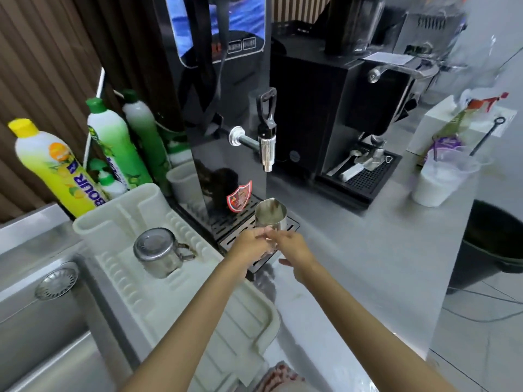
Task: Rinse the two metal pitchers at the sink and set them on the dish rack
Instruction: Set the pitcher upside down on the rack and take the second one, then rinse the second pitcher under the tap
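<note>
Both hands meet at the upright spouted steel pitcher (270,215) on the black perforated drip tray (291,226). Left hand (250,246) fingers curl at its base; right hand (291,247) likewise, firm grasp unclear. A round steel handled pitcher (158,251) sits on the cream plastic dish rack (181,306).

We see the sink (42,321) at far left, with the dish rack (169,292) just to its right on the counter (368,264). One metal mug (158,251) sits on the rack. Bottles (53,168) stand behind the rack. Right of them stands a water dispenser (226,94) — a pitcher (270,215) stands on its drip tray (232,222), under the tap (267,145), both hands (252,246) at it. Farther right sits a grinder (339,108).
</note>
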